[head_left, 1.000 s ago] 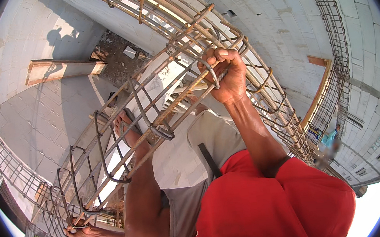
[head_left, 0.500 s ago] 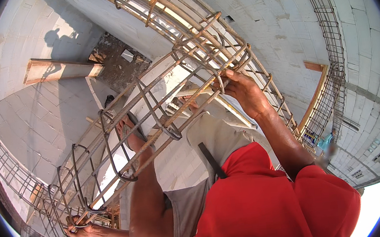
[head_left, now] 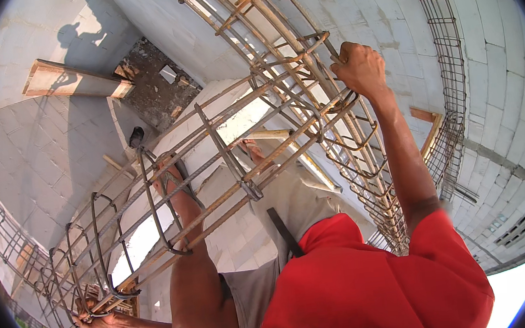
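A long cage of steel reinforcing bars (head_left: 202,163), tied with square stirrups, runs from lower left up to the middle. Its upper end meets a second rebar cage (head_left: 292,41) that crosses from the top toward the right. Low on the left, my left hand (head_left: 97,318) is closed round the lower end of the first cage, its fingers partly hidden by bars and stirrups. My right hand (head_left: 362,69) is closed in a fist on a bar of the crossing cage, just beyond the junction. My feet show through the bars below.
Pale block walls (head_left: 495,91) stand around me, with another rebar cage (head_left: 443,39) along the right one. A wooden board (head_left: 77,79) spans the room at upper left. Beneath it lies rubble-strewn ground (head_left: 157,82). A narrow wooden piece (head_left: 316,165) sits near my legs.
My right hand has left the junction of the cages and moved up and to the right onto a bar of the crossing cage. The left hand keeps its hold. The view has shifted slightly.
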Action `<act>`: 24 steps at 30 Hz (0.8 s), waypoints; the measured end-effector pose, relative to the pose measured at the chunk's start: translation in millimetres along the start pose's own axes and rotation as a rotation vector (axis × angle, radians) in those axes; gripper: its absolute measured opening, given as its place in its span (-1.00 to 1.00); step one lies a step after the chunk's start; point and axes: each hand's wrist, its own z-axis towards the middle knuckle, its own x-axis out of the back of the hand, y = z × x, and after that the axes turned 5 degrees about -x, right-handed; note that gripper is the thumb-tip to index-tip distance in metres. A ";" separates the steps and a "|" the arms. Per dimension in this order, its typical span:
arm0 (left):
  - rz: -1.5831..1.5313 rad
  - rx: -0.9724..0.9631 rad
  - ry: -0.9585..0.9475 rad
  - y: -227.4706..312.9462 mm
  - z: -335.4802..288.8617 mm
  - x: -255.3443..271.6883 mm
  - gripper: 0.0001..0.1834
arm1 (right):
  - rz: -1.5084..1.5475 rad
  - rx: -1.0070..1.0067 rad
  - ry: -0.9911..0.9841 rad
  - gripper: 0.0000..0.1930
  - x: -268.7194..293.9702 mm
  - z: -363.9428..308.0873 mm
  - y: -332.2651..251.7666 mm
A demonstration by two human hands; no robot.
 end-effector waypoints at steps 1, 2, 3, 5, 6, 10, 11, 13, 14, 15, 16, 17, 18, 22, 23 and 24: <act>0.004 -0.002 0.019 1.4 3.2 9.7 -0.35 | 0.015 0.065 0.023 -0.72 -2.7 0.9 2.7; 0.003 -0.004 0.031 2.2 5.3 15.9 -0.35 | 0.025 0.112 0.045 -0.73 -4.0 2.6 5.7; 0.005 -0.008 0.042 3.3 5.8 20.7 -0.35 | 0.036 0.159 0.068 -0.74 -4.8 2.8 8.7; 0.004 -0.012 0.045 2.6 4.5 16.9 -0.35 | 0.034 0.186 0.063 -0.76 -4.4 4.4 12.3; 0.006 -0.012 0.042 0.7 1.4 10.3 -0.35 | 0.032 0.198 0.050 -0.76 -4.0 4.7 13.1; 0.009 -0.011 -0.019 -11.8 -11.9 -37.6 -0.35 | 0.095 0.150 -0.068 -0.76 0.2 7.9 14.8; 0.005 -0.007 -0.040 -16.9 -14.8 -54.1 -0.35 | 0.102 0.166 -0.074 -0.76 0.5 9.0 15.1; -0.001 0.005 -0.079 -26.8 -19.3 -79.3 -0.35 | 0.165 0.132 -0.103 -0.74 0.0 9.0 15.8; -0.012 0.012 -0.091 -30.6 -19.8 -88.0 -0.35 | 0.216 0.094 -0.115 -0.72 -0.4 8.3 15.8; -0.014 0.011 -0.094 -30.9 -18.6 -86.3 -0.35 | 0.255 0.040 -0.123 -0.70 -1.0 7.4 15.8; -0.019 0.008 -0.080 -31.9 -17.8 -83.8 -0.35 | 0.288 0.043 -0.114 -0.65 -1.3 6.3 14.8; -0.018 0.006 -0.059 -28.6 -15.9 -70.7 -0.35 | 0.307 0.026 -0.097 -0.61 -1.1 4.1 14.4; -0.015 0.001 -0.044 -26.1 -13.3 -58.4 -0.35 | 0.326 0.005 -0.077 -0.56 -0.3 2.5 13.7; 0.018 -0.013 0.050 -14.5 -5.6 1.1 -0.35 | 0.282 0.004 -0.049 -0.49 6.4 2.6 14.7; 0.033 -0.017 0.060 -13.0 -5.2 11.3 -0.35 | 0.259 0.027 -0.024 -0.48 7.4 2.1 16.3; 0.048 -0.023 0.071 -12.7 -4.4 16.8 -0.35 | 0.240 0.050 0.005 -0.48 8.1 1.9 18.3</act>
